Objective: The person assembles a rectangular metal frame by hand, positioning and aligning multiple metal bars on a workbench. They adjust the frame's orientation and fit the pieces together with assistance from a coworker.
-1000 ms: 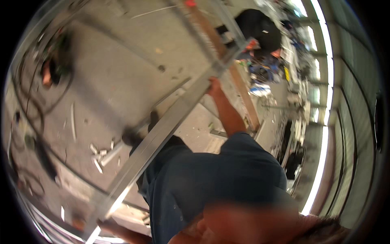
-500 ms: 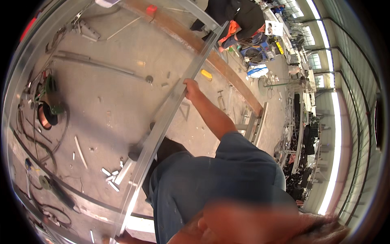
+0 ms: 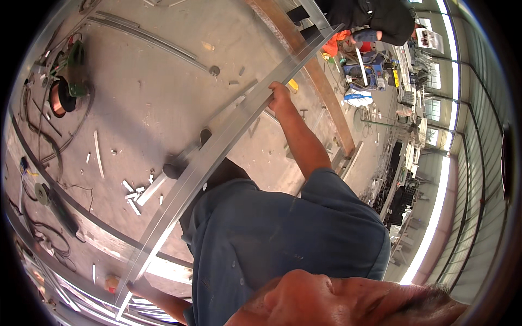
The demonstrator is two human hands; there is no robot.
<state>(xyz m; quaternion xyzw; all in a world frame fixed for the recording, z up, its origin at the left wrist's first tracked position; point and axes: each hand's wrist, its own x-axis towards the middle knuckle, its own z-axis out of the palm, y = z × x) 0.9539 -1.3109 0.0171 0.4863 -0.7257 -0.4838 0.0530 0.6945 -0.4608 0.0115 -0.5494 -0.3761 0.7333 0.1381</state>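
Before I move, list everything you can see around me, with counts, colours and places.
Metal bar: one, grey, slanting across the middle
Beam: one, rust-brown, floor, upper centre
Wire spool: one, copper and black, far left
Machine: one, green, beside the spool
Offcuts: several, white, floor left of the bar
Bag: one, blue and white, upper right
Co-worker: one, dark clothes, top right
Bright strip: one, white, right
Shirt: one, dark blue, lower middle
Hands: two, bare; right grips the bar, left at its lower end, grip unclear
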